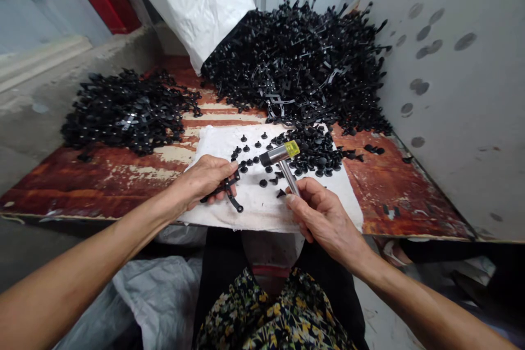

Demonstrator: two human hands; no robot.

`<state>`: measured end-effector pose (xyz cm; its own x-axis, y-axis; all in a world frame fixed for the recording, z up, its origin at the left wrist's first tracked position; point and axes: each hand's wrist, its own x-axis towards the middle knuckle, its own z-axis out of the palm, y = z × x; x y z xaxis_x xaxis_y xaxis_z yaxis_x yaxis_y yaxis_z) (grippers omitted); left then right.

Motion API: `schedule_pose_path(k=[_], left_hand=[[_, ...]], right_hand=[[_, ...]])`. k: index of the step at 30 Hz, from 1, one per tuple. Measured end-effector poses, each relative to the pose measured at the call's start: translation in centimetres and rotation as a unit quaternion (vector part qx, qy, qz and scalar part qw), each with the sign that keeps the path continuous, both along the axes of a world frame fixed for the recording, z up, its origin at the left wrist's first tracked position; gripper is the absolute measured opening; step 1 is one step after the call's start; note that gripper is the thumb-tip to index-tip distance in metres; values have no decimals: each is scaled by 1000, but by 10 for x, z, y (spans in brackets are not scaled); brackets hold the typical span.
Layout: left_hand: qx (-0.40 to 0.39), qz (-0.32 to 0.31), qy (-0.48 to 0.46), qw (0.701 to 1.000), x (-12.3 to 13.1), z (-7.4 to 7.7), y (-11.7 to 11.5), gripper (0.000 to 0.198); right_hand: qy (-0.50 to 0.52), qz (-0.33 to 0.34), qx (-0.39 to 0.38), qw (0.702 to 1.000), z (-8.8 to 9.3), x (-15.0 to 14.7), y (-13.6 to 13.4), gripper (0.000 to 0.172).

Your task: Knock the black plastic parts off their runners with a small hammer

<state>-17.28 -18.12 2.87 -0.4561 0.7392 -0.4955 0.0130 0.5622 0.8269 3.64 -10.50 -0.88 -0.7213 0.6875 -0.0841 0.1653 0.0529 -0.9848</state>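
My left hand (pixel 204 180) grips a black plastic runner (pixel 228 192) with several short arms, holding it just above a white cloth (pixel 262 208). My right hand (pixel 324 213) is shut around the steel handle of a small hammer (pixel 279 154), which has a black tip and a yellow label on its head. The hammer head hangs over the cloth, close to a pile of black plastic studs (pixel 314 153). Several loose studs (pixel 245 167) lie between my hands, a few centimetres from my left fingertips.
Behind the cloth rises a large heap of black plastic runners (pixel 295 65), fed by a white sack (pixel 192 3). A smaller heap (pixel 127 112) lies left on a rusty, peeling board (pixel 98 178). A grey perforated panel (pixel 451 76) stands at right, a plastic bag (pixel 151 306) below left.
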Motion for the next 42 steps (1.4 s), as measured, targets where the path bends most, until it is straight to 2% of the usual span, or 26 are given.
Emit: schedule_pose_path(k=[12,15,17,20,23,26,31,39,42], left_hand=[[-3,-15,31,999,-1,-3,1,39],[-3,-21,50,999,-2,-4,1,37],[-9,-18,56,998,-3,-4,2,38],[-20,-24,72,997,-3,-3,4,41],[-31,-26,89,995,-2,-1,6,40],[-33,-18,84,996,1,1,6,38],[-33,-23,47,998,2,6,4,38],[-7,-27,-13,1000,-8,1,-2,29],[-7,-22,-5,1000,-7,-1,-2,31]], right_hand=[[-9,5,8,1000,-1,-1,0,17],[-10,9,35,999,-1,0,-1,17],[-14,13,83,996,0,1,-1,21],[-20,25,208,978,5,1,1,41],[-13,53,340,939,10,-4,7,53],[-80,99,411,902,11,-13,15,61],[-179,134,455,862,4,-23,18,74],[-198,167,467,846,13,-25,22,71],[-158,152,466,857,18,-23,22,65]])
